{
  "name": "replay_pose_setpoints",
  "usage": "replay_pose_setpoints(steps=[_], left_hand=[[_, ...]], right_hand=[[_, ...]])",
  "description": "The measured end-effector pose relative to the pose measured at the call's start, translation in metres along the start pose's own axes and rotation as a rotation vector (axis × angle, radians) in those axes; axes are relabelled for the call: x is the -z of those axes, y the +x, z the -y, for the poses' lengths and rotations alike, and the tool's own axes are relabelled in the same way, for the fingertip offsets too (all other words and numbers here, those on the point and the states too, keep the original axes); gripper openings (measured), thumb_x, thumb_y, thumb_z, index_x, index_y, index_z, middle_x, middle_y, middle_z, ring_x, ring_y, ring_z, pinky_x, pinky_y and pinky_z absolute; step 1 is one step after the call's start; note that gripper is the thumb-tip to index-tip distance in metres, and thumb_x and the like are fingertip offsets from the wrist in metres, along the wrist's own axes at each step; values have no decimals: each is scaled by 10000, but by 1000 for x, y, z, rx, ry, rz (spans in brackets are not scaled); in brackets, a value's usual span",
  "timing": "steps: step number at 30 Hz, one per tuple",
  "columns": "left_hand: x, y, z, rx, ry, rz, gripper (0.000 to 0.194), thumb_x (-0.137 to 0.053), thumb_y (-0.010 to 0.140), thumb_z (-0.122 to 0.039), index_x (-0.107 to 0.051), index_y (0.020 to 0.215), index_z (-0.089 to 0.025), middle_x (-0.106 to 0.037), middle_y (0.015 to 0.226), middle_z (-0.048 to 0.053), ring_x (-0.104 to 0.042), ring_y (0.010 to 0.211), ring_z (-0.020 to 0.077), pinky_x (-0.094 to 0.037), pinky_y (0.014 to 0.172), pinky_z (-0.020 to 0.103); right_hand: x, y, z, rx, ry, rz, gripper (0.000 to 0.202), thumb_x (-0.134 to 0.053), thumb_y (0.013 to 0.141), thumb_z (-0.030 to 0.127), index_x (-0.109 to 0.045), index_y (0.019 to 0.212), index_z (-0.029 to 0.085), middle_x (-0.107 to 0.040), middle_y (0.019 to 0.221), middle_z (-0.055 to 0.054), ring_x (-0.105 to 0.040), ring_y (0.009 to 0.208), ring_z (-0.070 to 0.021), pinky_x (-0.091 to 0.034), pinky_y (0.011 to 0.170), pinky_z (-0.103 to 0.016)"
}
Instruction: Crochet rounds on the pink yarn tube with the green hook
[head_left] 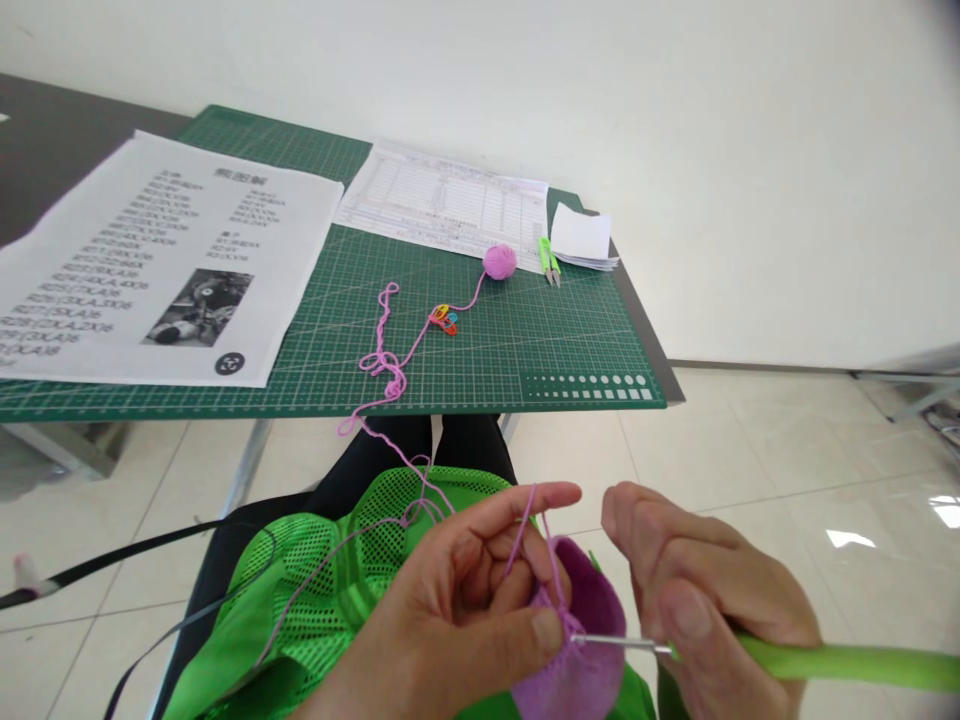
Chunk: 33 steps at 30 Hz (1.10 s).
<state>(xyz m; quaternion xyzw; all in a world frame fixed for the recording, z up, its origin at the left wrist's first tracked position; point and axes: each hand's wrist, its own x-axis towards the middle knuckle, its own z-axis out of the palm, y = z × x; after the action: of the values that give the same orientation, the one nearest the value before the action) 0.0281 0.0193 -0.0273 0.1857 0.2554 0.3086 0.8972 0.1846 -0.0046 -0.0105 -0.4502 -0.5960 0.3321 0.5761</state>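
Note:
My left hand (487, 590) pinches the edge of a pink-purple crochet piece (592, 610) between thumb and fingers. Its index finger is stretched out with pink yarn (525, 525) looped over it. My right hand (705, 590) is closed round a crochet hook (847, 662) with a light green handle. The hook's metal tip touches the stitches at the piece's edge, close to my left thumb. From my lap the yarn trails up to the table, where a small pink yarn ball (500, 262) lies.
On the green cutting mat (480, 370) lie colourful stitch markers (445, 319), green thread snips (549, 262) and tangled yarn (386, 365). A printed pattern sheet (292, 200) is at left, a form (450, 200) behind, and a stack of white paper (581, 235) at right. The white wall (675, 150) stands behind.

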Motion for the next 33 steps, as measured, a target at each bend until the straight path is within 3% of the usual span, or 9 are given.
replay_pose_setpoints(steps=[7, 13, 17, 22, 27, 33], left_hand=[[-4, -1, -6, -27, 56, -11, 552, -784, 777, -202, -627, 1289, -338, -600, 775, -20, -304, 576, 75, -251, 546, 220], [-6, -3, -8, -65, 121, -45, 760, -748, 814, -167, -421, 1441, -446, -577, 738, -53, -224, 545, 79, -164, 517, 258], [-7, -5, -9, -118, 117, -51, 794, -736, 830, -178, -358, 1469, -460, -606, 769, -49, -204, 524, 68, -148, 499, 257], [-7, -5, -8, -116, 87, -57, 827, -745, 829, -168, -327, 1466, -492, -393, 597, -111, -188, 520, 75, -154, 497, 242], [-6, -4, -7, -126, 97, -27, 840, -737, 840, -167, -299, 1471, -506, -350, 596, -112, -193, 524, 76, -174, 501, 226], [-7, -5, -7, -121, 86, -26, 927, -743, 831, -168, -198, 1506, -495, -450, 646, -99, -181, 533, 83, -178, 510, 242]], right_hand=[[6, 6, 6, 31, -140, 75, 347, -479, 911, 155, -384, 578, 175, -285, 535, 44, -334, 536, -95, -237, 510, -292], [7, 9, 3, 159, -255, 61, 305, -476, 851, 31, -419, 586, 171, -312, 546, 37, -332, 536, -94, -242, 495, -284], [10, 5, -1, 142, -202, 33, 325, -471, 898, 112, -425, 585, 186, -328, 522, 39, -340, 506, -104, -277, 483, -288], [17, 2, -1, 133, -153, 83, 325, -468, 922, 181, -427, 600, 194, -370, 511, 36, -367, 493, -109, -311, 485, -296], [14, 5, -2, 141, -147, 77, 327, -458, 932, 184, -430, 606, 193, -364, 501, 40, -366, 490, -106, -309, 488, -294], [12, 7, -2, 144, -153, 95, 332, -480, 924, 181, -439, 595, 192, -358, 487, 45, -350, 476, -102, -295, 474, -290]])
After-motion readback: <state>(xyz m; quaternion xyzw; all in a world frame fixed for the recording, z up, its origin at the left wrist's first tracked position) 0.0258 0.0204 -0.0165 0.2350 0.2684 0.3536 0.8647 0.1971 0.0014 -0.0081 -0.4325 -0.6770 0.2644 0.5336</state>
